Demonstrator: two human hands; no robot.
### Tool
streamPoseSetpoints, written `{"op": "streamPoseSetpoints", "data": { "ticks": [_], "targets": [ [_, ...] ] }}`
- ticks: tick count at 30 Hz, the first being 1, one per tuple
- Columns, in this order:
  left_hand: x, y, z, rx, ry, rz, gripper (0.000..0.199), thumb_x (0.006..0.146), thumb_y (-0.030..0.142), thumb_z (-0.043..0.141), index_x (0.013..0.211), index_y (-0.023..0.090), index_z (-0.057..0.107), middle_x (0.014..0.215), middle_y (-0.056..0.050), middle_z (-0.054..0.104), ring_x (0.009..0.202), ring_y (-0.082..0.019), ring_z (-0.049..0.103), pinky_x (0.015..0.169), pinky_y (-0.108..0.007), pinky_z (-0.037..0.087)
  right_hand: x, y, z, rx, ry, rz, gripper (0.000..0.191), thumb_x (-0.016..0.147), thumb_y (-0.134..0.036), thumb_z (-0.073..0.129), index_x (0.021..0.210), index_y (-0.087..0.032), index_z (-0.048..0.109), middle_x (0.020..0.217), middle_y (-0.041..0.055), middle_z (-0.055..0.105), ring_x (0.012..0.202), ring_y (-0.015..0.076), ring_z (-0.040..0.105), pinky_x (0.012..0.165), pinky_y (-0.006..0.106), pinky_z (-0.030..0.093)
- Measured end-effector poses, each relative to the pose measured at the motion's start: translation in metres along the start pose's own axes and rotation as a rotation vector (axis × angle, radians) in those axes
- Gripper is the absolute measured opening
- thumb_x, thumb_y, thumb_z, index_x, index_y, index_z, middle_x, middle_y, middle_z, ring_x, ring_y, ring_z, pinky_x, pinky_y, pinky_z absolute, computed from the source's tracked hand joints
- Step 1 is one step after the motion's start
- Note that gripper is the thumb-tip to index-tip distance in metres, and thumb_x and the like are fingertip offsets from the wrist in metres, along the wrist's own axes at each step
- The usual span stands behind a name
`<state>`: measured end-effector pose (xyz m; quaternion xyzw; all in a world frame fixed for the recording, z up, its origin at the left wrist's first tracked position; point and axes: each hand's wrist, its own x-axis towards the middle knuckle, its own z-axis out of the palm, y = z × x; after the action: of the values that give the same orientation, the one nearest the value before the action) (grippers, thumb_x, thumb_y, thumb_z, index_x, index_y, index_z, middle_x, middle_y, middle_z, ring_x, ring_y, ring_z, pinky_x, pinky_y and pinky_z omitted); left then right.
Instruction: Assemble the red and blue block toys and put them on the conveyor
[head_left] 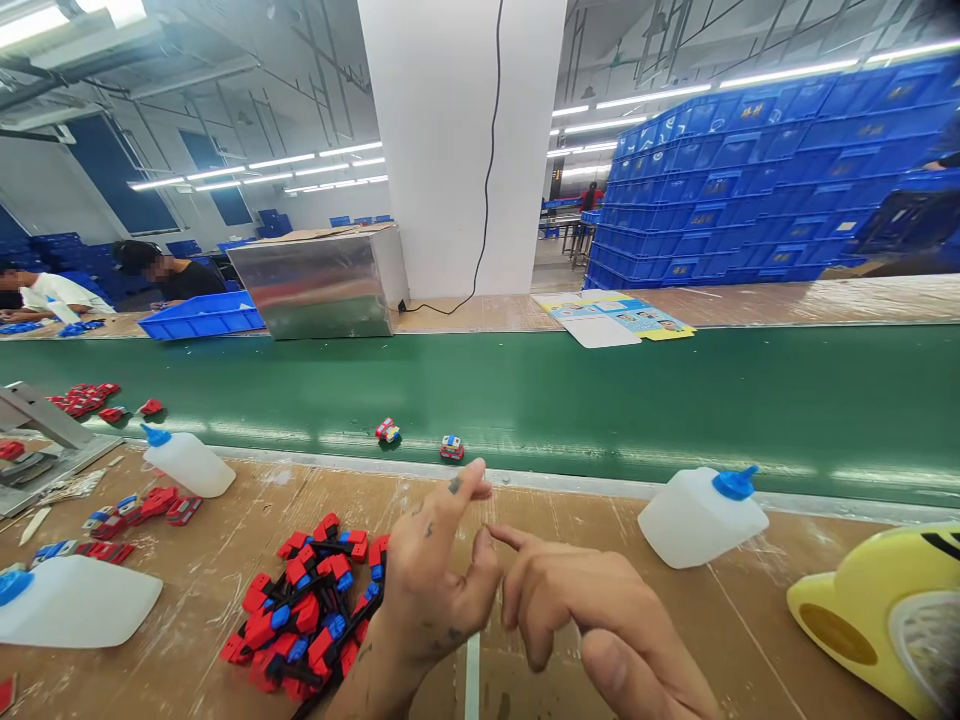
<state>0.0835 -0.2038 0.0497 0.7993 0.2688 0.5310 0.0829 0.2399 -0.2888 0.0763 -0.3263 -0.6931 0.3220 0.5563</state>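
Both hands are raised over the brown work surface, close together at the centre. My left hand point(442, 570) has its thumb and index finger apart, with nothing visible between them. My right hand point(585, 610) is beside it, index finger stretched toward the left thumb, the other fingers loosely bent and no object showing. Just left of my left hand lies a pile of red, black and blue plastic parts point(307, 610). Beyond my fingertips, two small red, white and blue toy pieces, one point(451, 446) nearer and one point(387, 430) farther left, rest on the green belt point(570, 400).
White bottles with blue caps stand or lie at right point(701, 518), upper left point(191, 463) and lower left point(82, 600). A yellow object point(862, 610) is at far right. Red toy parts point(142, 508) lie at left. Blue crates point(705, 210) are stacked behind; people sit at back left.
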Motion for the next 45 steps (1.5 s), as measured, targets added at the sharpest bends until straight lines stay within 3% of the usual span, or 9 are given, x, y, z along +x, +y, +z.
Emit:
{"op": "streamPoseSetpoints", "data": {
  "ticks": [3,7,12,15,21,26,33,39,45],
  "targets": [
    [0.008,-0.015,-0.016,0.12,0.118,-0.095,0.036,0.088,0.013,0.059,0.122,0.024,0.062,0.093,0.0,0.072,0.085,-0.012,0.07,0.081,-0.024,0.055,0.008,0.019,-0.007,-0.162,0.097,0.051,0.044,0.099,-0.049,0.043,0.067,-0.021,0.051,0.064,-0.0007,0.047,0.064,0.0175,0.048,0.073,0.033,0.045],
    [0.009,-0.048,-0.04,0.096,0.162,-0.383,0.02,0.093,0.028,0.057,0.108,0.023,0.069,0.087,0.001,0.07,0.057,-0.008,0.061,0.059,-0.021,0.052,0.021,0.082,-0.014,-0.444,0.375,0.235,0.048,0.097,-0.048,0.046,0.058,-0.021,0.04,0.056,-0.005,0.033,0.053,0.0134,0.034,0.051,0.026,0.027],
    [-0.015,-0.092,-0.06,0.368,-0.264,-0.588,0.04,0.095,0.048,0.046,0.099,0.019,0.073,0.065,0.003,0.064,0.05,-0.011,0.055,0.055,-0.024,0.045,0.052,0.182,-0.014,-0.599,0.242,0.431,0.022,0.091,-0.034,0.048,0.099,-0.019,0.063,0.075,0.0012,0.061,0.066,0.0193,0.057,0.065,0.028,0.043],
    [-0.034,-0.11,-0.071,0.616,-0.48,-0.563,0.056,0.099,0.053,0.033,0.084,0.019,0.075,0.063,-0.002,0.065,0.068,-0.018,0.062,0.067,-0.029,0.045,0.072,0.227,-0.01,-0.616,0.209,0.442,0.043,0.081,-0.024,0.058,0.124,-0.015,0.056,0.117,0.0146,0.062,0.104,0.0277,0.058,0.089,0.036,0.042],
    [-0.055,-0.125,-0.078,0.707,-0.838,-0.424,0.028,0.088,0.039,0.058,0.102,0.021,0.074,0.105,-0.01,0.073,0.107,-0.028,0.062,0.092,-0.037,0.045,0.09,0.263,-0.009,-0.549,0.132,0.429,0.022,0.077,-0.017,0.066,0.099,-0.016,0.065,0.111,0.0171,0.066,0.117,0.0359,0.049,0.102,0.051,0.029],
    [-0.055,-0.136,-0.052,0.746,-1.064,-0.402,0.041,0.091,0.051,0.052,0.094,0.016,0.074,0.094,-0.016,0.075,0.102,-0.032,0.066,0.095,-0.045,0.046,0.068,0.245,-0.008,-0.353,0.146,0.352,0.023,0.08,-0.026,0.066,0.102,-0.018,0.063,0.102,0.0102,0.067,0.096,0.0264,0.059,0.089,0.041,0.044],
    [-0.047,-0.129,-0.021,0.782,-1.243,-0.421,0.039,0.091,0.049,0.059,0.102,0.012,0.069,0.104,-0.012,0.072,0.098,-0.025,0.068,0.09,-0.046,0.052,-0.012,0.137,-0.002,0.374,0.318,0.272,0.034,0.071,-0.025,0.082,0.102,-0.023,0.068,0.088,0.0019,0.067,0.065,0.014,0.055,0.057,0.026,0.047],
    [-0.036,-0.122,-0.014,0.709,-1.291,-0.371,0.029,0.088,0.041,0.066,0.099,0.014,0.066,0.096,-0.006,0.069,0.087,-0.02,0.067,0.079,-0.038,0.055,-0.056,0.079,-0.009,0.709,0.349,0.278,0.036,0.069,-0.029,0.087,0.103,-0.025,0.075,0.106,0.0059,0.071,0.08,0.0148,0.061,0.066,0.023,0.049],
    [-0.043,-0.079,0.006,0.493,-1.147,-0.073,0.031,0.088,0.022,0.054,0.119,0.021,0.06,0.122,-0.012,0.062,0.112,-0.027,0.06,0.094,-0.038,0.048,-0.099,0.092,-0.016,0.868,0.387,0.425,0.036,0.078,-0.035,0.08,0.112,-0.024,0.073,0.112,0.0087,0.073,0.101,0.0225,0.067,0.098,0.039,0.049]
  ]
}}
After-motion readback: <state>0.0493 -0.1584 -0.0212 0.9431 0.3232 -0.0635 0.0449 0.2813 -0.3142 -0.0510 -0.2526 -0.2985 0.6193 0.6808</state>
